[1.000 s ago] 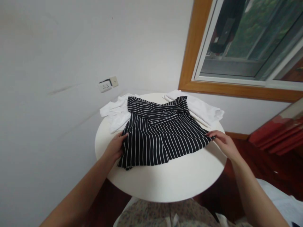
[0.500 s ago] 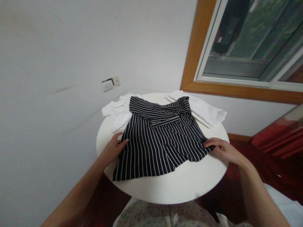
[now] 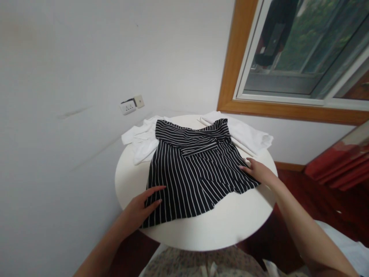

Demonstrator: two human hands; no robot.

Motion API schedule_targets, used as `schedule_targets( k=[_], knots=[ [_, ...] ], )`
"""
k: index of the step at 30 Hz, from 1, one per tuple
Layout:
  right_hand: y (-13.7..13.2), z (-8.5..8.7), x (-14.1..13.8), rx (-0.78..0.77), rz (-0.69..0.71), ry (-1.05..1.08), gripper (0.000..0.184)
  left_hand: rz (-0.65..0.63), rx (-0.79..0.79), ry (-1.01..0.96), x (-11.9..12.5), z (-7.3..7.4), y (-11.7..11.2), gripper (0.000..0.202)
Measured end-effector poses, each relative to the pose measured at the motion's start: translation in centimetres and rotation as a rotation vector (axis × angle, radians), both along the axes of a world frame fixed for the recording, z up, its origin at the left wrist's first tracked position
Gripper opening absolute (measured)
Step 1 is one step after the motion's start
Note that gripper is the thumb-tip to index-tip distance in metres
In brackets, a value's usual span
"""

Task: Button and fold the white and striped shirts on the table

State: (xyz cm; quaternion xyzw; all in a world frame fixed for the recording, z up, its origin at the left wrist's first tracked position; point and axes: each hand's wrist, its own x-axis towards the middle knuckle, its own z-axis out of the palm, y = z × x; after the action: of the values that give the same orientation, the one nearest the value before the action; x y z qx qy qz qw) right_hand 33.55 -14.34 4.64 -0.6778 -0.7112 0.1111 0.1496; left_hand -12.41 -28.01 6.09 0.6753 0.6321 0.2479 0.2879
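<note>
A black-and-white striped garment [image 3: 178,181] lies spread out, with a wide folded band at its far end and a tie-like strip across the middle. My left hand [image 3: 137,209] is at its left edge near the front corner, fingers apart over the stripes. At the right edge, above the front corner, my right hand [image 3: 261,174] has its fingertips on the fabric, thumb and fingers apart. White cloth [image 3: 144,139] sticks out on the left and more white cloth [image 3: 249,134] on the right; I cannot tell whether they are joined to the striped piece.
The round white table [image 3: 198,234] stands close to the wall, which carries a socket [image 3: 128,107]. A wood-framed window [image 3: 288,107] is at the right. A red curtain [image 3: 337,163] and some pale cloth [image 3: 343,240] are on the right side.
My left hand has slid toward me along the left edge. My right hand has let go of the front right corner and moved up the edge; that side lies flatter.
</note>
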Motion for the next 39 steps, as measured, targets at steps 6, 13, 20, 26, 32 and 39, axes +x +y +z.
schedule_targets(
  k=[6,13,20,26,32,39],
  knots=[
    [-1.4,1.0,-1.0,0.002,0.092,0.281,0.054,0.125,0.024,-0.196,0.5,1.8,0.1,0.038],
    [-3.5,4.4,-0.9,-0.003,0.034,1.101,0.065,0.44,-0.019,-0.859,-0.3,3.5,0.2,0.055],
    [-5.1,3.5,-0.2,-0.204,0.004,1.175,0.06,0.441,-0.198,-0.829,0.8,3.7,-0.8,0.054],
    [-7.4,4.1,0.6,-0.295,0.135,0.909,0.054,0.097,-0.262,-0.485,0.3,4.5,-2.8,0.037],
    [-5.1,5.1,1.8,-0.546,0.301,0.815,0.034,-0.127,-0.348,-0.41,0.1,5.9,-1.2,0.027],
    [8.1,9.8,-1.6,-0.283,0.151,1.192,0.026,0.121,0.038,-1.081,1.8,10.6,15.8,0.034]
  ],
)
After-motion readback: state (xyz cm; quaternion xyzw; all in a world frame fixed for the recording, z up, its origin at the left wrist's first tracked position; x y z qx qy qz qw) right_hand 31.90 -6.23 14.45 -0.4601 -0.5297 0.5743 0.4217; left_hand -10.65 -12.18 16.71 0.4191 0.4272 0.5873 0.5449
